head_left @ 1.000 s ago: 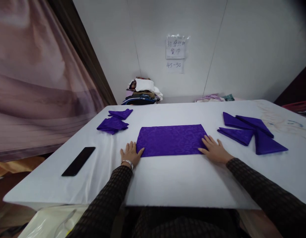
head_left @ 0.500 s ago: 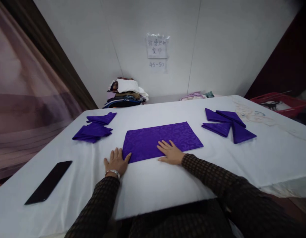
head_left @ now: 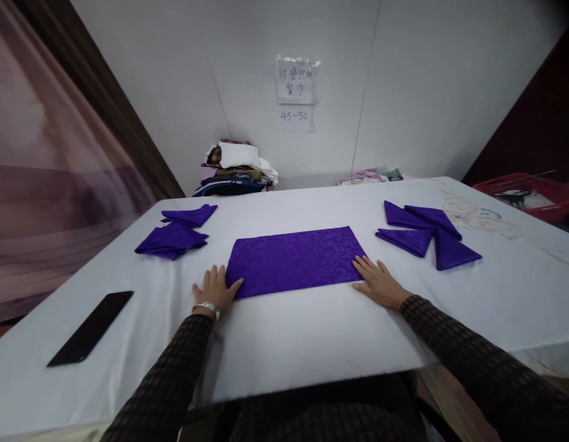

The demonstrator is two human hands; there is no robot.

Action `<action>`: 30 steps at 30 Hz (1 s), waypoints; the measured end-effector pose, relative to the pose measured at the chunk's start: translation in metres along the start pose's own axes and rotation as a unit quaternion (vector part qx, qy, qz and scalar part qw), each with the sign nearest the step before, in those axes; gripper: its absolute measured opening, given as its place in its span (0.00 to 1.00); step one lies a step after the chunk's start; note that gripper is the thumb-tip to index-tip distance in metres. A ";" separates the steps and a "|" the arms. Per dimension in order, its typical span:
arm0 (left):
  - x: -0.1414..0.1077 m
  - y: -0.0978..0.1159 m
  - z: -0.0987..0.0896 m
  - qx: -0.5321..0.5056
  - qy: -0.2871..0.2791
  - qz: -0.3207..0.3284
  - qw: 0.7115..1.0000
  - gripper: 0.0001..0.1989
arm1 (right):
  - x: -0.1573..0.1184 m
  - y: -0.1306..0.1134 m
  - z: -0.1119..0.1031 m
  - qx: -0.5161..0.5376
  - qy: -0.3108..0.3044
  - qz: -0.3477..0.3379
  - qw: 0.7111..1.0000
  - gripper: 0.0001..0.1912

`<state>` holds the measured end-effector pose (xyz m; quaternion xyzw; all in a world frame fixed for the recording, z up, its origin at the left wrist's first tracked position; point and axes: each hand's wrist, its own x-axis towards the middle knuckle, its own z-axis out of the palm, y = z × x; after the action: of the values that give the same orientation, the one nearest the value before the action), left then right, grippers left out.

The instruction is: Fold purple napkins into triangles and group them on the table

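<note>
A purple patterned cloth napkin [head_left: 296, 261], folded into a flat rectangle, lies in front of me on the white tablecloth [head_left: 284, 337]. My left hand [head_left: 216, 288] rests flat at its near left corner, fingers spread and thumb on the cloth; a silvery band circles the wrist. At the near right corner my right hand [head_left: 379, 282] lies open, its fingertips on the napkin's edge. To the right are several purple napkins folded into triangles [head_left: 454, 248]. Crumpled purple napkins [head_left: 174, 239] lie in a loose pile at the left.
A dark flat slab [head_left: 91, 328] lies on the table's left side. Stacked clothes [head_left: 238, 169] and a smaller cloth heap [head_left: 367, 177] sit by the wall. A red basket [head_left: 533, 190] stands beyond the right edge. A paper sign [head_left: 295, 83] hangs on the wall.
My right hand has slid right across the napkin, from its middle to its right corner. My left hand stays at the left corner.
</note>
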<state>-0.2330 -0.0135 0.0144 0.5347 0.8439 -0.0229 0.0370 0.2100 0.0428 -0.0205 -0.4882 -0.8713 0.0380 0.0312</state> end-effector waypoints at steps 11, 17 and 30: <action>0.068 0.080 0.002 -0.038 -0.014 0.143 0.989 0.38 | -0.003 0.005 0.007 -0.012 -0.011 0.008 1.000 0.37; 0.079 0.063 0.014 -0.033 0.010 0.122 0.992 0.40 | 0.017 -0.007 -0.019 0.023 -0.061 0.016 0.998 0.39; 0.081 0.063 0.011 -0.010 0.020 0.136 0.991 0.37 | 0.179 -0.119 -0.006 0.120 0.008 -0.118 0.986 0.45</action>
<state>-0.2104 0.0851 -0.0034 0.6441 0.7644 0.0016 0.0284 0.0161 0.1335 -0.0002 -0.3749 -0.9117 0.1344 0.1010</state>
